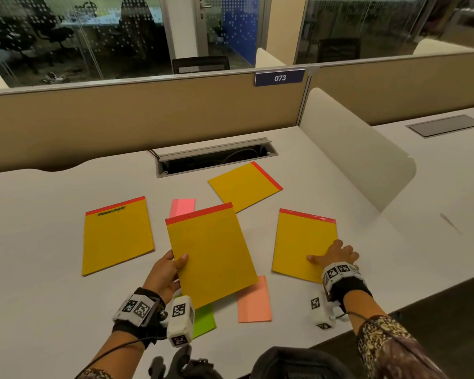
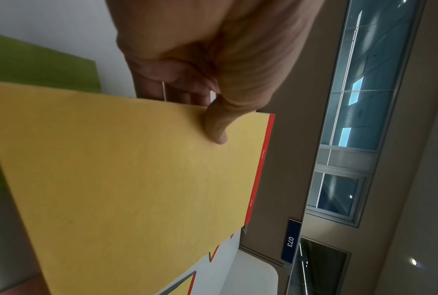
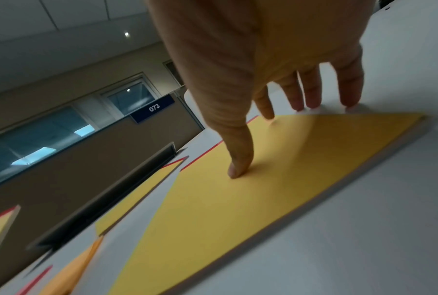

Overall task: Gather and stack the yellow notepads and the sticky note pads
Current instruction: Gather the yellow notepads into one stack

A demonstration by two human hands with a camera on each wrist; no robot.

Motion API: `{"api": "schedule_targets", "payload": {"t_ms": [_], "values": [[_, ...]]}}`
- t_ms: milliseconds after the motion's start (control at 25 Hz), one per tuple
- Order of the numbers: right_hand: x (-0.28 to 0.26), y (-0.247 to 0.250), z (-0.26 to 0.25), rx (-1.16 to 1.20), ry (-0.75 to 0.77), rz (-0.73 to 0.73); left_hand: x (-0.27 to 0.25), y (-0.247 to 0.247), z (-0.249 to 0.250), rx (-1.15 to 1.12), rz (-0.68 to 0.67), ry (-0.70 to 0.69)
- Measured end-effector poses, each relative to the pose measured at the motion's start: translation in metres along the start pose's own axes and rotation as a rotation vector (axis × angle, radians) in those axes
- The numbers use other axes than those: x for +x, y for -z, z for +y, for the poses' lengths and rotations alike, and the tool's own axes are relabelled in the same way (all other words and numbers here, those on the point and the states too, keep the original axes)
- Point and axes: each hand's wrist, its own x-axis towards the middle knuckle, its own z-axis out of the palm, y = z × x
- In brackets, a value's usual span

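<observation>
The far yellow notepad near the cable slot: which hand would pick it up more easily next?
Probably the right hand. It only rests on the right notepad, thumb on top, and the far notepad lies toward its side. The left hand already has a grip on the middle notepad.

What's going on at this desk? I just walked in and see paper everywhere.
A person is gathering yellow notepads. The left hand grips one notepad by its edge, lifted over the green sticky pad. The right hand rests on another notepad lying on the desk. Two more notepads and the pink and orange sticky pads lie scattered; nothing is stacked yet.
</observation>
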Motion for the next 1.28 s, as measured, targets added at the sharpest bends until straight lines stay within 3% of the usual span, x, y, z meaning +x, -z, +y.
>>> {"api": "schedule_targets", "payload": {"t_ms": [400,680,1000,1280], "values": [[0.033,0.006,0.007,0.087,-0.150,-0.123,0.006,-0.009,-0.020,-0.082,0.067,0.043],[0.035,0.011,0.006,0.200,-0.206,-0.050,0.008,-0.018,-0.018,-0.098,0.072,0.035],[0.038,0.015,0.015,0.616,-0.096,-0.075,0.017,-0.036,-0.009,-0.060,0.032,0.014],[0.042,0.036,0.014,0.939,0.193,-0.043,0.024,-0.040,-0.002,-0.028,0.022,0.015]]}}
